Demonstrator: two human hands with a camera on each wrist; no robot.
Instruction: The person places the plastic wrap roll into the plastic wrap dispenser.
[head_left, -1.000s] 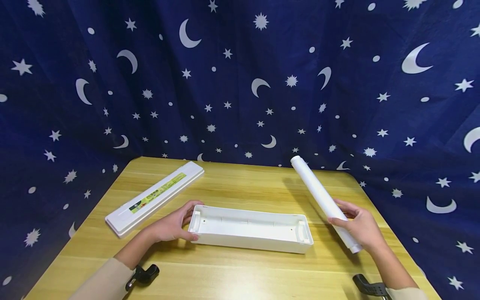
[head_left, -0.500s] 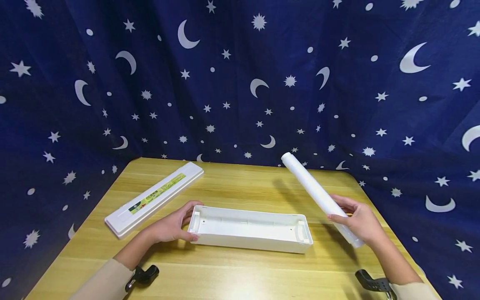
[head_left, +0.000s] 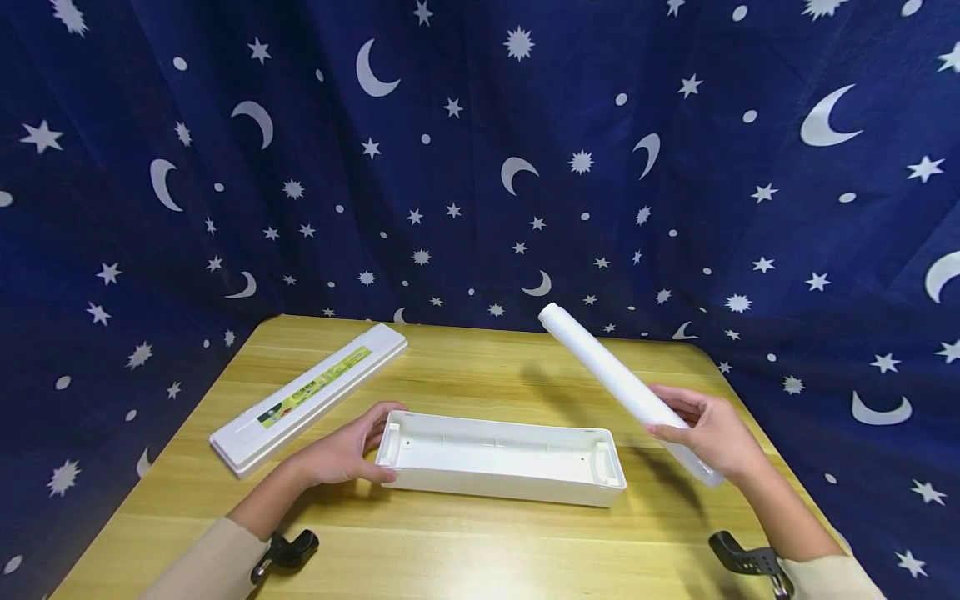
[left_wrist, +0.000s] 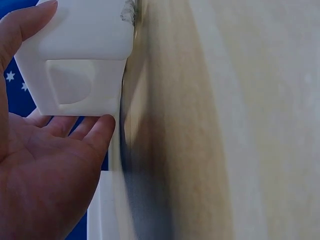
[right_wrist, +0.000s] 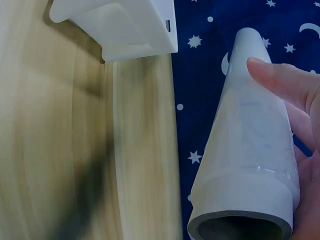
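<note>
A long white plastic box, topless, lies crosswise on the table. My left hand grips its left end, thumb at the front wall and fingers round the back. In the left wrist view, the box end sits between that thumb and the fingers. To the right, my right hand holds a white roll of cling film near its lower end. The roll is tilted, its far end up and to the left, above the table. The right wrist view shows the hollow tube end of the roll.
Behind the left hand a long white lid with a green and yellow label lies slantwise on the wooden table. A dark blue curtain with moons and stars hangs round the back and both sides. Black straps sit on both wrists.
The roll's far end has swung left and slightly up, and its near end has lifted. My right hand has shifted a little left and up. The left hand and box have stayed still.
</note>
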